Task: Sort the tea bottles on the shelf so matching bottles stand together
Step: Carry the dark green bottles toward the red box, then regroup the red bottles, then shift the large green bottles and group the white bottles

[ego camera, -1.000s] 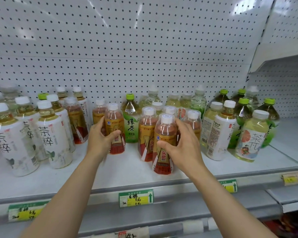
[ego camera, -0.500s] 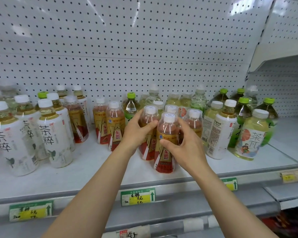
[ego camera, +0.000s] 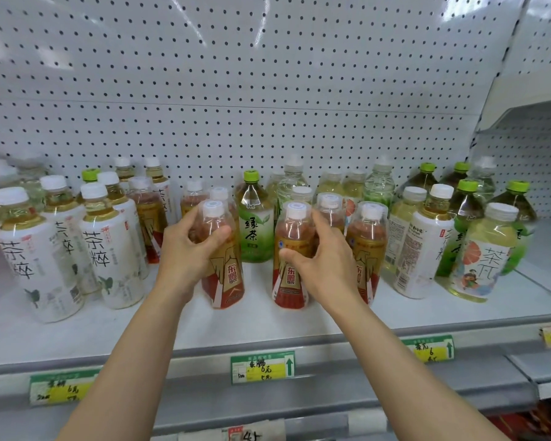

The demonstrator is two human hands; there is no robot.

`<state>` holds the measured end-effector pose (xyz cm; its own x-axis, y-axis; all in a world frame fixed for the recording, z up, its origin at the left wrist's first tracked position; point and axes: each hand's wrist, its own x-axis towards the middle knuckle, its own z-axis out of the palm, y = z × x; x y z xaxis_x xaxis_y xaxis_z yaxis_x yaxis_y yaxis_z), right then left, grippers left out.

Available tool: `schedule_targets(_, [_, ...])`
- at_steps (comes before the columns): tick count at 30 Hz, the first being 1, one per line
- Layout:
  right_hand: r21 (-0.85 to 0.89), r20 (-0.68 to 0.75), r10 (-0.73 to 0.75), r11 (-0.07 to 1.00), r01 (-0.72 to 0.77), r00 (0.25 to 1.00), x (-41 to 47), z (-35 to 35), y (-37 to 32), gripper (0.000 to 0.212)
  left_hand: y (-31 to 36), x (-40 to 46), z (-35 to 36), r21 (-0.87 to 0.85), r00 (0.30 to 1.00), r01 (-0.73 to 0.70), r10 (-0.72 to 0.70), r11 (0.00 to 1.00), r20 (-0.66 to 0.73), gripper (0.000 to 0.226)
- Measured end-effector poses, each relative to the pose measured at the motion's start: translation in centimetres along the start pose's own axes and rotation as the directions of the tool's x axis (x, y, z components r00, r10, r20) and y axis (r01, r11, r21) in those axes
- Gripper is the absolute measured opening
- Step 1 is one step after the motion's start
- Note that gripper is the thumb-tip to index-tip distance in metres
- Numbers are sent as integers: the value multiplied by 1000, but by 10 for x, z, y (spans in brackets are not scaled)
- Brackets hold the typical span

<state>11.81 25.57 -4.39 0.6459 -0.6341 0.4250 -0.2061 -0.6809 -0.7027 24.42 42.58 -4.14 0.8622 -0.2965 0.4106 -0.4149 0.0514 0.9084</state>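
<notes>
Left hand [ego camera: 185, 249] grips a red tea bottle [ego camera: 221, 256] round its upper body, thumb across the front, fingers wrapped behind; the bottle stands upright at the front of the shelf [ego camera: 268, 323], white cap, clear shoulder with reddish-brown tea, gold and red label with white characters. Right hand [ego camera: 325, 265] holds a second red tea bottle [ego camera: 290, 259] of the same kind, thumb on the front label, fingers curled round the right side; it stands just right of the first with a gap between them. A third matching bottle [ego camera: 365, 249] stands just beside the right hand's far side, more of the same behind. A green tea bottle [ego camera: 255, 224] with green cap and green-white label shows in the gap behind the two held ones. White-label bottles [ego camera: 109, 249] with black characters group at left, a pale yellow bottle with orange slice art [ego camera: 484, 256] at right front, green-capped ones behind it. Price tag [ego camera: 263, 366] on the shelf edge below, pegboard [ego camera: 268, 90] behind
</notes>
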Motion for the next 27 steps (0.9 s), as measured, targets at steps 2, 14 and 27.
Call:
schedule_targets(2, [-26,-10,16,1000,-16,1000,4,1,2,90,0,3,-6,13,1000,7,-7,1000,10,33])
schedule_targets(14, [-182,-99,36,982,-53,994,22,-12,16,80,15,-7,11,321,968,-49,124,946,-219,76])
schedule_targets(27, [-248,-116,-19,969,-10,993,20,-16,21,80,8,64,142,85,979,39,-55,996,194,64])
